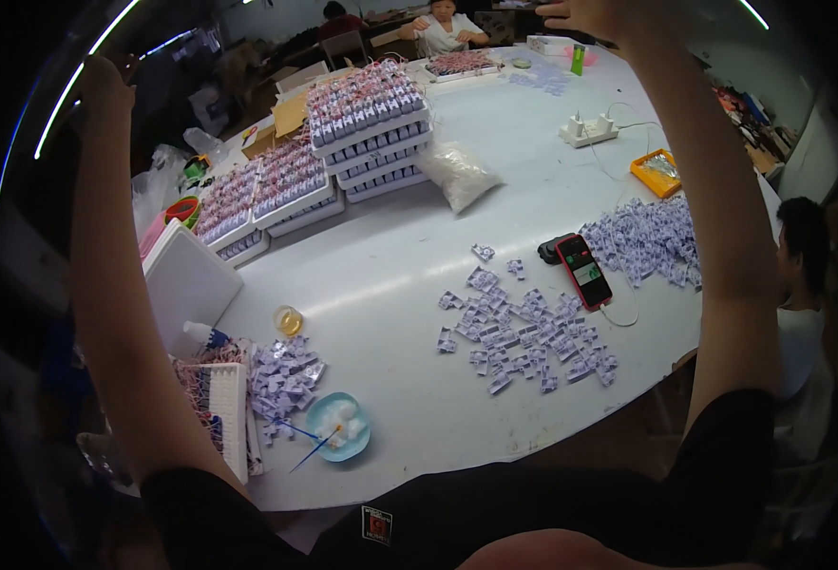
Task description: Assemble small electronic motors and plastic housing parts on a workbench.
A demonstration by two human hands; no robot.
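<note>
The person's left hand [107,81] is showing high at the upper left, dim and blurred, and its fingers are looking too dark to read as spread or curled around anything; the right hand [585,17] is sitting at the top edge, partly cut off, its fingers pointing leftward, and whether they are gripping something I am not managing to make out. Between the forearms, a white desk [390,285] is carrying small pale lilac pieces [533,328], which are lying scattered right of the middle, well apart from both hands; a denser heap [642,237] of them is lying farther back at the right, and a smaller heap [286,375] is resting at the near left. A phone [585,271] in a red case is lying between the scattered pieces and the denser heap. Near the smaller heap, a blue dish [338,456] is holding white fluffy stuff [346,410], with two blue sticks [311,455] leaning across its rim. Farther back, stacked white trays [371,135] are bearing parts with reddish wires, and a bag of white bits [462,176] is lying just beside them
</note>
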